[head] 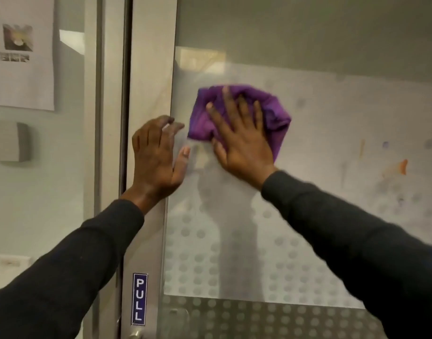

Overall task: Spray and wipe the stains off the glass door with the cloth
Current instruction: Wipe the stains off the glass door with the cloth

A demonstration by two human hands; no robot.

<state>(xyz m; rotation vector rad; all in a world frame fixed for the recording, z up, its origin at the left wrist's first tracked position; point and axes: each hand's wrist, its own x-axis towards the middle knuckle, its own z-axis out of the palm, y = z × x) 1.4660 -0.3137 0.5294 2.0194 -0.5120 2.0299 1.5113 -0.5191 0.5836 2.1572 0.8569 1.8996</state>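
Sleeves: two dark long sleeves [356, 228] reach in from the bottom corners and cover part of the lower door.
Pull sign: a blue vertical sticker [139, 299] reading "PULL" in white sits low on the door frame [151, 69], with a metal handle [135, 335] just showing below it.
Left hand: the left hand [158, 155] is open and holds nothing; its palm rests across the frame's edge, fingers loosely curled toward the glass.
Right hand: the right hand [241, 138] lies flat with fingers spread wide, pressing the cloth against the glass rather than gripping it.
Cloth: the purple cloth [271, 111] is bunched under the right palm and fingers, sticking out above and to the right of them; it lies just right of the left fingertips, apart from them.
Glass door: the frosted glass door [307, 155] carries a dotted pattern lower down.
Stains: an orange smear [397, 168] and fainter grey and bluish marks lie well to the right of the cloth.
Blocked view: arm shadows fall on the glass below the hands.
Wall items: left of the frame hang a paper notice [21, 52], its print too blurred to read, and a grey box [9, 140], possibly a dispenser.
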